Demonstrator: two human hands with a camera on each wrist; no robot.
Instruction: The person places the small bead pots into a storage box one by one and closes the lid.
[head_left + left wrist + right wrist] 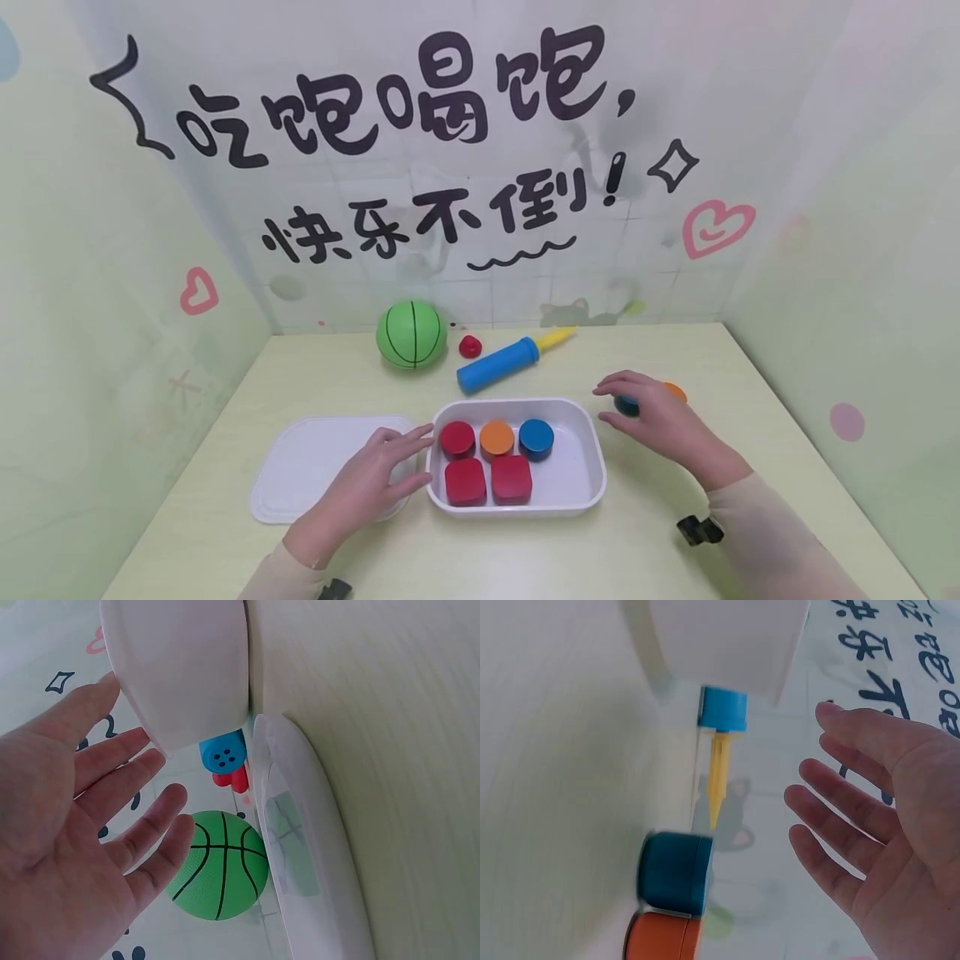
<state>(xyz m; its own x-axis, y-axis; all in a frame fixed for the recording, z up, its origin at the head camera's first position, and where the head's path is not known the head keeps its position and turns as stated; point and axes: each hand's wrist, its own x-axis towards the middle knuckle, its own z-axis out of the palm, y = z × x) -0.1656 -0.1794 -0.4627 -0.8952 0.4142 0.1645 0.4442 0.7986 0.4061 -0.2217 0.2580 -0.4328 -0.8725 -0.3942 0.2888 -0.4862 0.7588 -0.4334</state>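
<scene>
A white plastic box (517, 511) holds a red round block (457, 439), an orange one (497, 439), a blue one (536, 439) and two red squarish blocks (466, 481) in front. At its left rim, my left hand (371, 475) has its fingers extended, thumb and fingertips at the box wall. Over on the right, my right hand (656, 421) hovers with loosely bent fingers, gripping nothing. Partly behind it in the head view are a dark blue round block (675, 874) and an orange one (664, 937), side by side on the table.
A white lid (315, 458) lies flat left of the box, partly under my left hand. Behind the box are a green ball (412, 334), a small red object (470, 347) and a blue hand pump (498, 365) with a yellow nozzle. Printed curtains enclose the table.
</scene>
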